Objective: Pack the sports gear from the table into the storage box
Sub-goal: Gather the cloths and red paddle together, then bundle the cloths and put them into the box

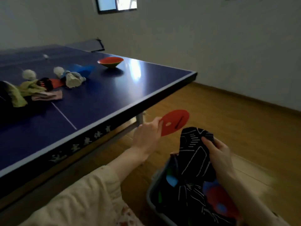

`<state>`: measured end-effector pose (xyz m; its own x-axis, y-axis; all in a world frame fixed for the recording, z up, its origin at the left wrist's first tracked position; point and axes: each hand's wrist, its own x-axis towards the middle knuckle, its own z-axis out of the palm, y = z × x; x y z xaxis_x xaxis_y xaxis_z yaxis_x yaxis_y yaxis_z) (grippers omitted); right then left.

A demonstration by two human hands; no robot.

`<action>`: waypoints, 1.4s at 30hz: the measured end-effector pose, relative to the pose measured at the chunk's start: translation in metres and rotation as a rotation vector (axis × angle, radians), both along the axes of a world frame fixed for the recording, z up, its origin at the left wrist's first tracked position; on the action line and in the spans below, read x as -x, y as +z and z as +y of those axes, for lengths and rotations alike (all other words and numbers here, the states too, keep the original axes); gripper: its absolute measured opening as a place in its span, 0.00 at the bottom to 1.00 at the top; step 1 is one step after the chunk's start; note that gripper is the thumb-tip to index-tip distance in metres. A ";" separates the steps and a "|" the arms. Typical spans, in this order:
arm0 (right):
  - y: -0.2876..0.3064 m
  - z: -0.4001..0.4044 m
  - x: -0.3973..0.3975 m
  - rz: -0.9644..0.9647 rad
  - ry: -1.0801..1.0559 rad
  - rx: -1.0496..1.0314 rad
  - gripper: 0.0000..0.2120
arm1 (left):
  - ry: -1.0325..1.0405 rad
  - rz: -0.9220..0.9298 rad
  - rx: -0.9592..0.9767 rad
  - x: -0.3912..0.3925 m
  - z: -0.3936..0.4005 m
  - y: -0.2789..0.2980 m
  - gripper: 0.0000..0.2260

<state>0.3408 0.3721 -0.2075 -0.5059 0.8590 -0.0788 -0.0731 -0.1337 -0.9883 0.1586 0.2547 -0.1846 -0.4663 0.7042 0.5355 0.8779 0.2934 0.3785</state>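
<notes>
Far to the left of the hands, lots of gear is still on the blue table [101,88]: a yellow-green cloth [24,92], a pink cloth [48,96], two white fluffy shuttlecocks [29,74] and a blue and white bundle [73,79]. A red cone [110,61] sits upside down like a bowl, farther back. So I think the packing is only partly done.

The left hand [146,136] pinches a flat red disc [175,122] by its edge, holding it up in the air just off the table edge. Right beside it, the right hand [218,152] grips a black cloth with white lines [193,160].

That cloth hangs down from the right hand into the grey storage box [154,190] on the floor. Inside the box I can see blue, red and green things, too blurry to name
</notes>
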 end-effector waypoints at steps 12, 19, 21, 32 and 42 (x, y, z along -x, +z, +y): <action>-0.115 0.055 -0.118 -0.403 -0.209 0.092 0.08 | -0.305 -0.160 1.271 -0.078 0.023 -0.175 0.27; -0.150 0.076 -0.103 -0.589 -0.166 0.147 0.14 | -0.228 -0.193 1.140 -0.060 0.023 -0.177 0.15; -0.153 0.080 -0.098 -0.670 -0.188 0.159 0.22 | -0.213 -0.191 1.114 -0.058 0.025 -0.174 0.14; -0.119 0.059 -0.020 -0.557 0.005 0.068 0.16 | -0.147 -0.214 0.979 -0.047 0.025 -0.143 0.12; 0.005 -0.015 0.148 -0.151 0.423 -0.236 0.08 | 0.124 0.069 0.136 0.062 -0.024 0.014 0.10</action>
